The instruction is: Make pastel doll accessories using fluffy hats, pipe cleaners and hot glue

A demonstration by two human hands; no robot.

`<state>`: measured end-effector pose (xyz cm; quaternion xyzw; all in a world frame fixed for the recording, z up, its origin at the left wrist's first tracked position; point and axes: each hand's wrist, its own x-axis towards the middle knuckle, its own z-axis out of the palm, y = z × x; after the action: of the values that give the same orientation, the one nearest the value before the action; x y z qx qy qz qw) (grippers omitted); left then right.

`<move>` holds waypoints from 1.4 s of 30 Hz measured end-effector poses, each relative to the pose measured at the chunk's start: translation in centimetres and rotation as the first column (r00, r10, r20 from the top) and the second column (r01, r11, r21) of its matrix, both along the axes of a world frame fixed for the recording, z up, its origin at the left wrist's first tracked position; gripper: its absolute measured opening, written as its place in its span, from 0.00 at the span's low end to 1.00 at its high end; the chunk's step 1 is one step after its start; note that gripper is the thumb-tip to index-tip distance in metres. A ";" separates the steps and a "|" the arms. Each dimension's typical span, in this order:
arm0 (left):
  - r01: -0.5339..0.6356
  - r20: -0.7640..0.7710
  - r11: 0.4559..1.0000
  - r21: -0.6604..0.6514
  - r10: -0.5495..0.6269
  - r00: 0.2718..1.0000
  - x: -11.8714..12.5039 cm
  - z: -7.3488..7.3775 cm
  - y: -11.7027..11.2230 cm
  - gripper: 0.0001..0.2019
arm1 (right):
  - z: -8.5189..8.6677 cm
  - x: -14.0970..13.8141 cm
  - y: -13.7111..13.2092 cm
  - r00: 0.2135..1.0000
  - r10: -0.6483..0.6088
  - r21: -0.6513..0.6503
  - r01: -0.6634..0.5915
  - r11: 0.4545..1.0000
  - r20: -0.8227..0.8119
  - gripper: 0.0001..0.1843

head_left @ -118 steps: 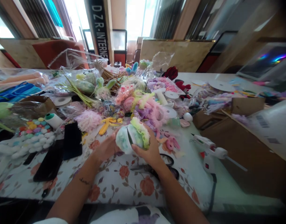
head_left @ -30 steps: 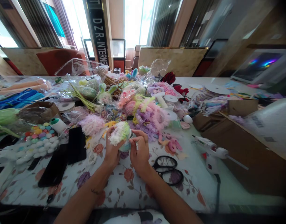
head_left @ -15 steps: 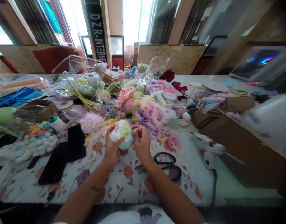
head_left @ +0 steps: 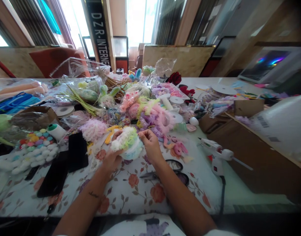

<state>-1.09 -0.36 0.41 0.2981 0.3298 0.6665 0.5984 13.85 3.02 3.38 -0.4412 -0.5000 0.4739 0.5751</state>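
**Fluffy ball held in both hands, low over the flowered cloth**

Fluff in white, lime green and pale blue fills the middle of the scene. The fluffy ball sits just above the near part of the bench, and both hands are on it. The left hand cups it from below and from the left, fingers curled up round the white side, gripping firmly. The right hand comes in from the other side, its fingers pinched together at the ball's upper right edge, nipping the fluff there. Whether anything else sits in that pinch is too small to tell.

Just behind the right wrist lie the scissors, flat on the cloth with the black handles partly hidden by the forearm. Further right, well apart from the hands, a white glue gun rests with its nozzle pointing right. To the left lies a black case, and beyond it a tray of coloured balls. Pink and purple frills are heaped just behind the ball.
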 end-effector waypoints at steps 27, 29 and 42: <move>-0.037 0.095 0.992 -0.123 0.049 0.994 1.3 0.3 -0.8 0.33 | -1.4 -1.2 -3.7 0.870 -0.415 0.821 0.019 0.571 0.268 0.07; -0.058 0.087 0.992 -0.115 0.069 0.994 1.4 0.5 -0.8 0.34 | -1.3 -1.2 -3.4 0.875 -0.414 0.757 0.091 0.648 0.249 0.05; 0.007 0.076 0.994 -0.111 0.001 0.997 0.3 0.8 -0.8 0.36 | 0.0 -0.4 -1.1 0.999 -0.049 0.158 0.047 0.986 0.007 0.12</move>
<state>-0.77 -1.16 1.16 0.2391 0.3429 0.6571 0.6272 13.42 1.89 3.35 -0.4089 -0.5284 0.4161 0.6168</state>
